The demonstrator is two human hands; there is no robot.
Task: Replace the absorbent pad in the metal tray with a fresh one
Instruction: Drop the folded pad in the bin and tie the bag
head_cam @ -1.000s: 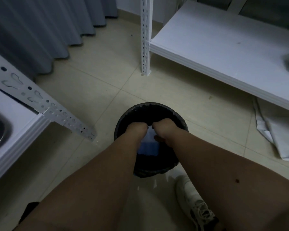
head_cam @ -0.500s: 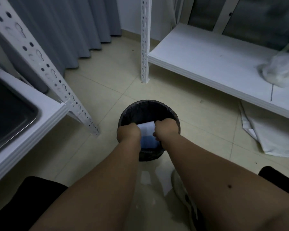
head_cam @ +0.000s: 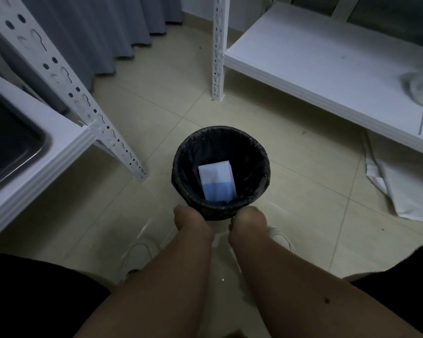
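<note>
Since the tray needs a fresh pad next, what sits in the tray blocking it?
Nothing visible: the part of the tray in view looks bare, and the old pad lies in the bin.

Grey curtain (head_cam: 83, 32), white shelf (head_cam: 315, 64), crumpled sheet (head_cam: 405, 189) on tiled floor (head_cam: 156, 98)

One bin (head_cam: 220, 172), one folded pad (head_cam: 216, 182), two hands, two shelving units and one tray (head_cam: 12, 142) are seen.

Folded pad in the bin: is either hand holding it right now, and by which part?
Neither. The pad lies loose inside the bin; the left hand and right hand are outside the near rim, apparently holding nothing.
</note>
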